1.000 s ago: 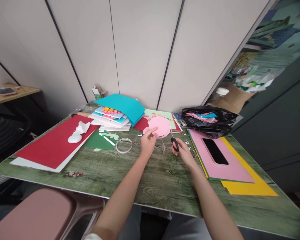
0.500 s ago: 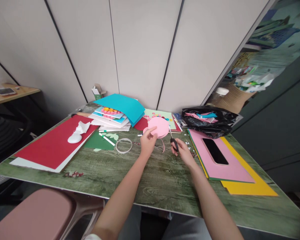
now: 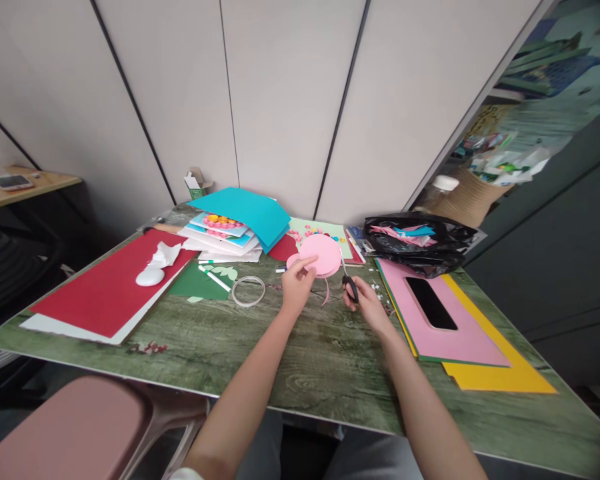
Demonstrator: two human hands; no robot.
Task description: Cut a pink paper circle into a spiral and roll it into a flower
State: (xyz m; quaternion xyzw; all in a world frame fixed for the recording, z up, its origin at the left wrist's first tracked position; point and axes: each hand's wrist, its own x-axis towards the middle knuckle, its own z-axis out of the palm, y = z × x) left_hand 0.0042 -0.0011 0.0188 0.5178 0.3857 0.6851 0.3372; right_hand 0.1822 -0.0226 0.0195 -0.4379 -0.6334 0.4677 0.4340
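Observation:
My left hand (image 3: 299, 280) pinches a round pink paper piece (image 3: 321, 252) at its lower left edge, above the table. Closed around the black handles of a pair of scissors (image 3: 350, 289) is my right hand (image 3: 364, 299). The scissor blades point up and touch or lie very close to the right edge of the pink paper; how far apart they are is too small to tell. A thin curled pink strip (image 3: 326, 292) hangs below the paper. Behind it lies a dark red paper piece (image 3: 282, 249), partly hidden.
Left of my hands are a tape roll (image 3: 249, 292), a white marker (image 3: 214, 278), green paper (image 3: 190, 283) and a red sheet (image 3: 105, 283). Blue paper (image 3: 240, 210) tops a stack behind. To the right, a phone (image 3: 431, 303) rests on pink sheets, near a black bag (image 3: 410, 257) of scraps.
The pink paper and my left hand have shifted very slightly to the right. The scissors have moved a little with them, staying at the paper's right edge.

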